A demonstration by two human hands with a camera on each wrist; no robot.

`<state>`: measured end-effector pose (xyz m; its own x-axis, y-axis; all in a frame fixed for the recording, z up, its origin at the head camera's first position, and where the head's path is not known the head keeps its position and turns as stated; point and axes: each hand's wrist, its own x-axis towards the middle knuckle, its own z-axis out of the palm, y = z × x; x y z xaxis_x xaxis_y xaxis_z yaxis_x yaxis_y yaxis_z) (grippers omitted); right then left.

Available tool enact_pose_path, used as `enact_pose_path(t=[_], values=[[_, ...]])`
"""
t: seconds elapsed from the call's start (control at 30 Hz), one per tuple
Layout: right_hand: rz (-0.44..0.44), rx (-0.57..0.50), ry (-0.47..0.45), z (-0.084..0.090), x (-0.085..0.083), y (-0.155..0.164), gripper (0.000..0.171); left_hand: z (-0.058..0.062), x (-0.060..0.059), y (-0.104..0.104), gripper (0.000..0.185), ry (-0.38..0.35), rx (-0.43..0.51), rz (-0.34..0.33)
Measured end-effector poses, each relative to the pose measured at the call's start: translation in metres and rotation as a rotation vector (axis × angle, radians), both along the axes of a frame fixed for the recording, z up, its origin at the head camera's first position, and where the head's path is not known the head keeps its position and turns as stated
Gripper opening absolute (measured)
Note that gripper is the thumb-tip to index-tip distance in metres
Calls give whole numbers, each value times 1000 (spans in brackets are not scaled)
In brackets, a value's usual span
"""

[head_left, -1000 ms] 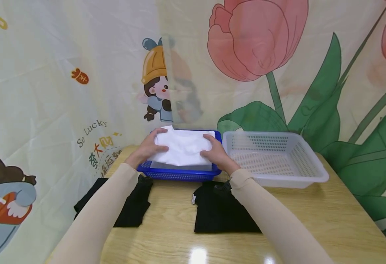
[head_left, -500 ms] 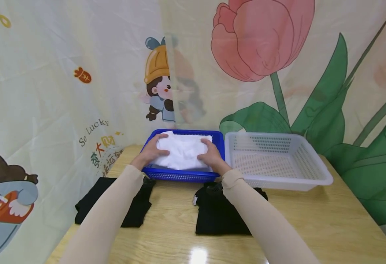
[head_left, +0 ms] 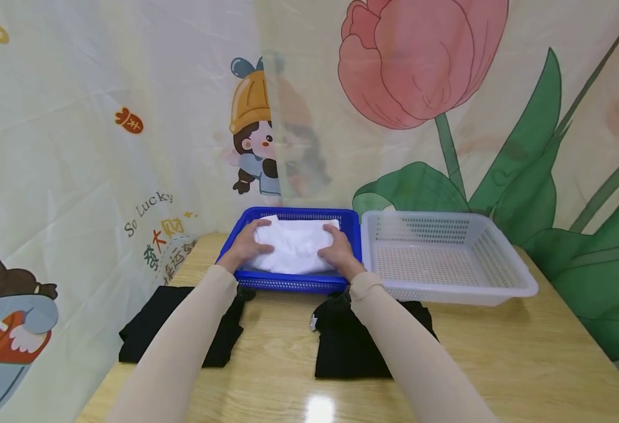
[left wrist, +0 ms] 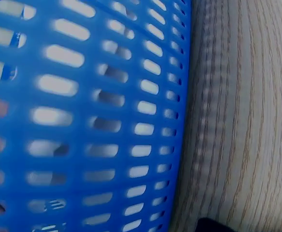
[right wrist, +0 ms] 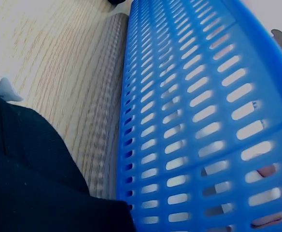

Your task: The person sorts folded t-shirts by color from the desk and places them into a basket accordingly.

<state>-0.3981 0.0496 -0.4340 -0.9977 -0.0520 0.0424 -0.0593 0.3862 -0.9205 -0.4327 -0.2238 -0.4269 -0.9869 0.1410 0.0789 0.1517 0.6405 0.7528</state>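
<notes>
A folded white garment (head_left: 296,245) lies inside the blue basket (head_left: 293,283), framed by the basket's rim in the head view. My left hand (head_left: 248,242) grips its left edge, thumb across the top. At the opposite edge my right hand (head_left: 337,249) holds it the same way. The fingers' undersides are hidden by the cloth and basket. Both wrist views mostly show the slotted basket wall, the left one from close up (left wrist: 102,96) and the right one at a slant (right wrist: 189,96), with the hands largely behind it.
A white slotted basket (head_left: 449,288) stands right beside the blue one. Two folded black garments lie on the wooden table (head_left: 275,364) in front: one at left (head_left: 156,308), one at right (head_left: 346,352), each partly under a forearm. A printed curtain (head_left: 198,135) hangs behind.
Both hands have lowered the white garment from above the blue basket's rim down into it. During the last half second the hands have barely moved and keep their hold.
</notes>
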Motion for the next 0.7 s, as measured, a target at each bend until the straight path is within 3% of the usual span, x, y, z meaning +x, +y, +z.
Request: enact_pose_path(t=[0.4, 0.6, 0.7], values=[[-29, 28, -86, 5, 6, 1, 88, -4, -5, 4, 72, -137, -79, 5], [15, 11, -177, 1, 4, -1, 85, -4, -4, -1, 73, -218, -112, 9], [64, 23, -205, 9, 6, 2, 79, 0, -2, 2, 73, -221, -144, -8]])
